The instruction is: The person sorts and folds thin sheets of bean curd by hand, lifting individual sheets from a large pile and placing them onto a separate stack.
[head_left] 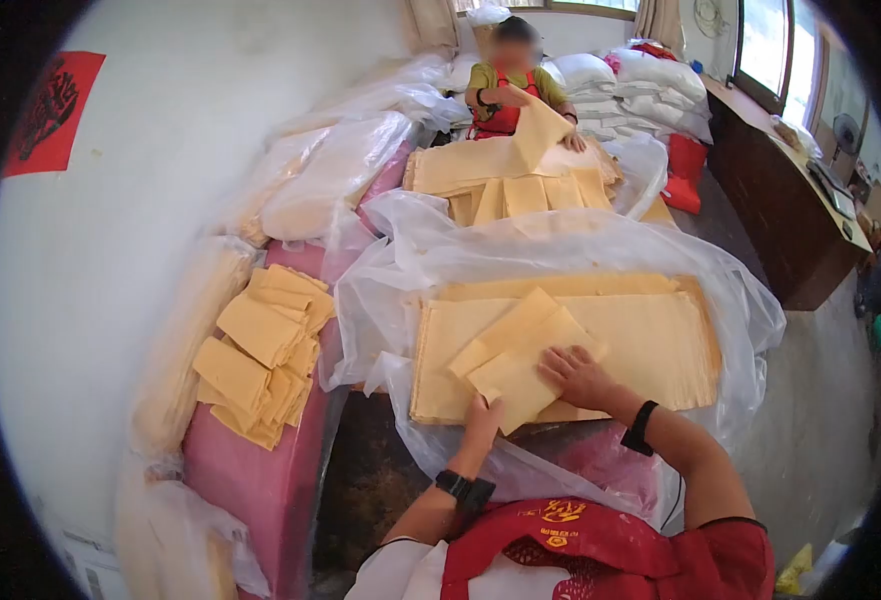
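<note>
A wide stack of thin, pale yellow sheets [650, 345] lies in front of me on clear plastic. On top of it, turned at an angle, is a folded yellow sheet [520, 375]. My left hand [482, 418] grips the near left edge of this folded sheet, with the thumb on top and the other fingers mostly hidden. My right hand [572, 374] rests flat on the folded sheet's right part, fingers spread and pressing the surface.
Folded yellow sheets [265, 340] are piled on a pink surface [245, 475] to my left. Across from me a person [505, 95] lifts a sheet over another stack [460, 168]. Clear plastic [380, 260] surrounds my stack. A brown desk [775, 200] stands at the right.
</note>
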Available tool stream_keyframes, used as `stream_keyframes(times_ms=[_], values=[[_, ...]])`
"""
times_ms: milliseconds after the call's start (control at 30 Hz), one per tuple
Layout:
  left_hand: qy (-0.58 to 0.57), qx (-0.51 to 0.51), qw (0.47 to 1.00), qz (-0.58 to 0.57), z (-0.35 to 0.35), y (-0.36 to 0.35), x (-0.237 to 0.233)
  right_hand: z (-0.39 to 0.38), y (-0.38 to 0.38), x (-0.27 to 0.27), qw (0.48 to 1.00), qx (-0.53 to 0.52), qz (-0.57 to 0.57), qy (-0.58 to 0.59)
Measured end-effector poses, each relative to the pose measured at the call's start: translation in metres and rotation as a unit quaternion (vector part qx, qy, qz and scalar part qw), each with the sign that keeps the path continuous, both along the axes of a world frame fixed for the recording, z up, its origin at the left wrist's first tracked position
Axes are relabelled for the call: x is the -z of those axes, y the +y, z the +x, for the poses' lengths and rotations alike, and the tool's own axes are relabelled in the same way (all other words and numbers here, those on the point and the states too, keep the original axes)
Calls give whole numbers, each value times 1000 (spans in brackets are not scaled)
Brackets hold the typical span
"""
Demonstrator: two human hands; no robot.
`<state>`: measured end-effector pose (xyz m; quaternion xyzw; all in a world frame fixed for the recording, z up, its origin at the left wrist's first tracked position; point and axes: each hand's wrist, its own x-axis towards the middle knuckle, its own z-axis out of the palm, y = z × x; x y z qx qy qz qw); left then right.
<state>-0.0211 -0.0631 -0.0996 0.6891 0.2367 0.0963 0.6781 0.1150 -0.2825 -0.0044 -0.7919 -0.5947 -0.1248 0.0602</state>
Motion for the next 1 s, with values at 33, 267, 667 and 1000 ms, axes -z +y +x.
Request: stream_keyframes(times_ms=[33, 267, 667, 1000], values=[[-1, -2, 1000, -3, -5, -5, -25, -1, 0, 3, 999, 9, -18, -27], [-97, 204, 769, 598, -38, -4, -99, -29, 11, -5, 963, 33, -259, 73], [99, 201, 844, 488, 30, 52, -97, 55, 15, 3, 961, 201, -45, 182], [-98, 201, 688, 690, 19, -20, -87, 7, 21, 5, 987, 89, 43, -124]])
